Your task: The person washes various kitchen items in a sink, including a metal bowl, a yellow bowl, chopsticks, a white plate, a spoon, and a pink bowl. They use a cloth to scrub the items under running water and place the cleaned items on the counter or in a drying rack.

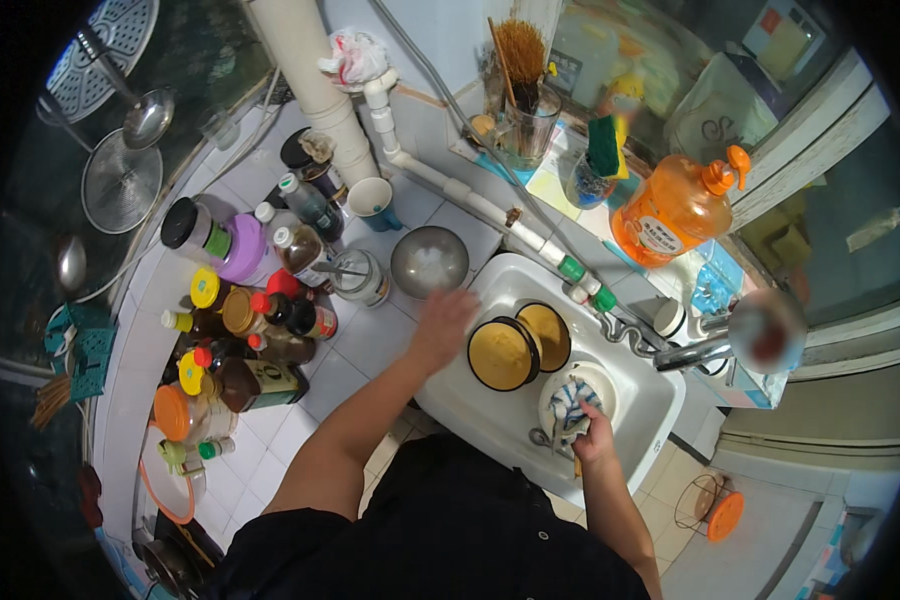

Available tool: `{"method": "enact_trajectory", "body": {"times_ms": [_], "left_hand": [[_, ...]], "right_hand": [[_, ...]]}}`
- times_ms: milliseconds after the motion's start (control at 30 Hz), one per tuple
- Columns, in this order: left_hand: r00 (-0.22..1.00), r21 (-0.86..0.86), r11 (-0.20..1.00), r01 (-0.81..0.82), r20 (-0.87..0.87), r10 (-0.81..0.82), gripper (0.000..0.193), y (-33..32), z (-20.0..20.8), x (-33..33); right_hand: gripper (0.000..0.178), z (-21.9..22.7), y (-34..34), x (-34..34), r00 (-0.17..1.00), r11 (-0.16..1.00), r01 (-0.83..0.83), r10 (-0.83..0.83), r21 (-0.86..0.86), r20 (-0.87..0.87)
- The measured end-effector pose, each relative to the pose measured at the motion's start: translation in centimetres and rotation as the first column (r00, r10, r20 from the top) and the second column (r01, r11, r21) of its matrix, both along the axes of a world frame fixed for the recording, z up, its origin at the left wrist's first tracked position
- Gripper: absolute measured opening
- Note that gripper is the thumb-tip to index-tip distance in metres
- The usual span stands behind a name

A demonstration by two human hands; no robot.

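Note:
My left hand (446, 325) is blurred, its fingers stretched out with nothing seen in them. It is by the sink's left rim, just below a metal bowl (432, 255) on the tiled counter; whether they touch is unclear. My right hand (595, 438) grips a striped blue-and-white cloth (571, 405) over a white bowl (606, 383) in the white sink (625, 460). Left of that bowl sit two round, dark-rimmed dishes, yellow inside: the nearer dish (500, 355) partly overlaps the farther dish (547, 335). A spoon (539, 437) lies beside the white bowl.
Bottles and jars (260, 385) crowd the counter at left, near a glass jar (360, 280) and a cup (372, 200). An orange pump bottle (660, 215) stands behind the sink. A metal faucet (685, 352) reaches over its right side. White pipes (460, 190) run along the back.

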State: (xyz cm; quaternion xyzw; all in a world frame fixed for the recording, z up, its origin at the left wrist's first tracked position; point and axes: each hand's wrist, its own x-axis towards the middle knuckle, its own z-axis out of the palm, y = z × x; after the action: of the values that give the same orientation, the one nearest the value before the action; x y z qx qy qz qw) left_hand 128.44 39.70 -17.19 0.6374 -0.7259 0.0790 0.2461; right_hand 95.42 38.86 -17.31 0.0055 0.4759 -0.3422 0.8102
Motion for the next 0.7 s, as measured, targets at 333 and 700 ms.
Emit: {"method": "enact_trajectory", "body": {"times_ms": [333,700], "left_hand": [[0.953,0.724,0.688,-0.044,-0.176,0.247,0.048,-5.8,-18.8,-5.6],[0.951,0.798,0.598,0.071,0.126,-0.282,0.043,-3.4,-17.2,-7.7]], "right_hand": [[0.032,1.2,3.7,-2.5,0.982,0.995,0.104,-0.101,0.005,-0.157],[0.032,-0.9,5.7,-4.6,0.977,0.998,0.053,-0.061,-0.042,-0.203]]}}
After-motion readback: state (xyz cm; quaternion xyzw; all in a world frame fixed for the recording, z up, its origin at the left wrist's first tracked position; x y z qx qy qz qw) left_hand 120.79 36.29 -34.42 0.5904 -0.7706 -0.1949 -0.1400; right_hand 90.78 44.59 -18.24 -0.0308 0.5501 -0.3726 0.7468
